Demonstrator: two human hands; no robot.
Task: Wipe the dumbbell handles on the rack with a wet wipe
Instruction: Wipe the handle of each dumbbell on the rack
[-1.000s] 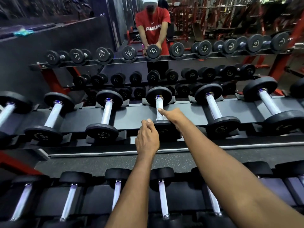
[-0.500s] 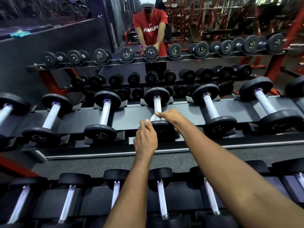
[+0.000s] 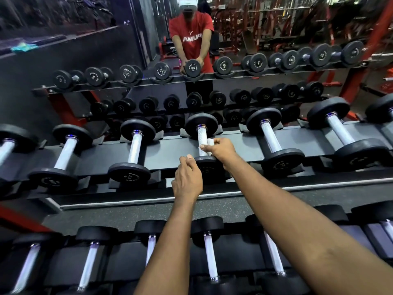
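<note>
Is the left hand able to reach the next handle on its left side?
Probably yes: that handle lies bare, close beside the left hand, with nothing over it.

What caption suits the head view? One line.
Right hand grips a wet wipe round a dumbbell handle on the rack; left hand at its near head.

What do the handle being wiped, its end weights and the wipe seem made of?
Handle: bright, finely knurled silver, likely chromed steel. End weights: matte black without glare, probably rubber or urethane coated. Wipe: thin, white, crumpled, likely nonwoven fabric.
</note>
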